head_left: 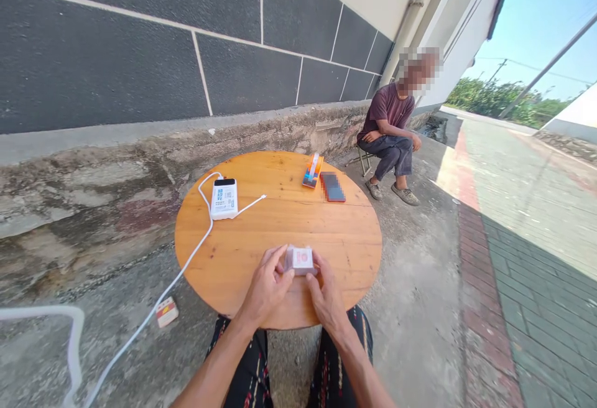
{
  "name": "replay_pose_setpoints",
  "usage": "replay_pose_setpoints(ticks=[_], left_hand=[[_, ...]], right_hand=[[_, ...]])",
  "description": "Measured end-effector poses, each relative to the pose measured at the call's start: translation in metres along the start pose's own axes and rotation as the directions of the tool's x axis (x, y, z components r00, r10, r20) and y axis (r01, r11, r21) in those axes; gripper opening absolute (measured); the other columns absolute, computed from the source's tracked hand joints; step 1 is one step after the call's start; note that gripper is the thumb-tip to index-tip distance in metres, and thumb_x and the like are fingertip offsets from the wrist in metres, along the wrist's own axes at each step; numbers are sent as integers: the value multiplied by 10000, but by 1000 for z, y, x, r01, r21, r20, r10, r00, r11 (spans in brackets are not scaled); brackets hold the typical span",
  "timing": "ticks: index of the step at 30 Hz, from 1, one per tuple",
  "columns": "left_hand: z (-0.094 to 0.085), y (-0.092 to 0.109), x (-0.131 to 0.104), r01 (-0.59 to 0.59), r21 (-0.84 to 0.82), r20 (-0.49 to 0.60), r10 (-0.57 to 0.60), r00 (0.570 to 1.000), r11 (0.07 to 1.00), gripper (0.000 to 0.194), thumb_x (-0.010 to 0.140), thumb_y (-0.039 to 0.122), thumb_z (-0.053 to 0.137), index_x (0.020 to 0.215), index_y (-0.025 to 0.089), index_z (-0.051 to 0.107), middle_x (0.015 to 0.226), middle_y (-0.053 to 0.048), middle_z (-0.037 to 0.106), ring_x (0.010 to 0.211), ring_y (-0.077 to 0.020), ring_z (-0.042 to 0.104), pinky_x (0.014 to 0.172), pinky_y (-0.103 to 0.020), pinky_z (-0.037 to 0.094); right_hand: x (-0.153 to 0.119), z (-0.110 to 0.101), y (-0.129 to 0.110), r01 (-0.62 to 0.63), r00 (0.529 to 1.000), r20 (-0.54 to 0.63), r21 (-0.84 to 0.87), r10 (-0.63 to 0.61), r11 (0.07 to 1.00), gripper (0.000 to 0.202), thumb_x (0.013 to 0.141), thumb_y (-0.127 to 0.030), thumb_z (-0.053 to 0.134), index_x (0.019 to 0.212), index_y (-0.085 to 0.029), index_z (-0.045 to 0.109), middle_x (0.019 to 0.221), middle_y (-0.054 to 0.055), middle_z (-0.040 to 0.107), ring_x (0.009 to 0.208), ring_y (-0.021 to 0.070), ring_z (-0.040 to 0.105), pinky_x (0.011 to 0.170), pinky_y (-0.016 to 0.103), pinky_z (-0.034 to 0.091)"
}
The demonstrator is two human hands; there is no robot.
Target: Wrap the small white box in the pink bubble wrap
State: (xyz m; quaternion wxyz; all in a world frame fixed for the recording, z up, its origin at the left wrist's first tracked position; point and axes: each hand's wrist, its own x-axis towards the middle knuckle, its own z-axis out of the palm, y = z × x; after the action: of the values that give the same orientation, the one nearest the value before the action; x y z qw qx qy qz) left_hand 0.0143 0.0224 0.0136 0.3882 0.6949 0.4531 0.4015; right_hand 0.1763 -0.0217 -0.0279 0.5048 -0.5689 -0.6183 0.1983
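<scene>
A small white box with a red mark sits at the near edge of a round wooden table. My left hand grips its left side with thumb and fingers. From the right, my right hand holds the box's lower right corner. Both hands rest over the table's near rim, above my lap.
A white power bank with a white cable lies at the table's left. An orange tape holder and a dark phone lie at the far side. A person sits on a stool by the wall. A small box lies on the ground.
</scene>
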Motion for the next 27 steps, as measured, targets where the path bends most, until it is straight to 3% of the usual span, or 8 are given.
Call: replay_pose_setpoints(ticks=[5,11,15,17,19,21,24,27], left_hand=[[-2,-6,11,-2,-75,54,6,999,997,410,813,188,484,1219,180,539,1071,-58,599,784,-132,560,718,-270,487],[-8,-7,19,73,-115,44,-69,997,991,444,804,243,515,1240,159,533,922,-48,623,717,-138,561,676,-277,483],[-13,-9,5,113,-114,-22,-116,993,987,489,801,307,543,1270,175,513,1097,-83,605,912,-179,595,823,-320,486],[-15,-10,-6,154,-164,-64,-166,984,974,492,822,348,522,1285,183,498,1226,-96,565,1080,-202,558,931,-335,445],[-17,-8,-14,196,-216,-72,-216,974,957,488,844,372,494,1297,190,484,1274,-94,548,1155,-205,527,980,-336,415],[-19,-6,-19,199,-194,-100,-221,970,961,447,850,354,480,1264,190,513,1237,-86,571,1123,-197,546,966,-332,425],[-22,-2,-16,145,-37,-146,-149,978,989,337,824,276,482,1125,176,596,1043,-65,625,900,-172,609,812,-310,494],[-19,0,-7,66,101,-97,-56,994,993,267,793,214,496,1020,185,632,917,-43,639,740,-158,605,676,-288,500]], right_hand=[[11,7,-3,-24,999,-34,-58,22,998,399,898,-253,431,1288,-194,488,1286,121,549,1192,244,504,1031,474,394],[22,9,0,-40,999,-13,22,40,999,385,872,-270,483,1251,-202,500,1251,105,566,1155,238,527,999,446,427],[9,3,2,-188,974,-106,119,201,975,488,882,-371,489,1333,-196,426,1402,114,437,1273,256,428,1063,478,358],[1,2,-1,-272,951,-103,168,291,947,506,916,-399,422,1379,-200,374,1442,104,390,1298,239,404,1090,471,324],[-4,4,-4,-280,951,-90,165,297,946,490,929,-403,390,1378,-204,385,1445,90,391,1318,226,378,1116,461,280],[-5,6,-6,-223,967,-99,126,236,967,446,927,-387,398,1331,-204,447,1393,91,457,1289,230,411,1106,460,292],[-1,7,-4,-147,980,-131,43,152,988,361,912,-344,425,1223,-196,532,1216,108,591,1126,236,539,1004,451,400],[7,5,-2,-131,984,-127,-63,122,989,284,897,-312,436,1096,-189,596,1045,99,654,961,231,593,882,416,461]])
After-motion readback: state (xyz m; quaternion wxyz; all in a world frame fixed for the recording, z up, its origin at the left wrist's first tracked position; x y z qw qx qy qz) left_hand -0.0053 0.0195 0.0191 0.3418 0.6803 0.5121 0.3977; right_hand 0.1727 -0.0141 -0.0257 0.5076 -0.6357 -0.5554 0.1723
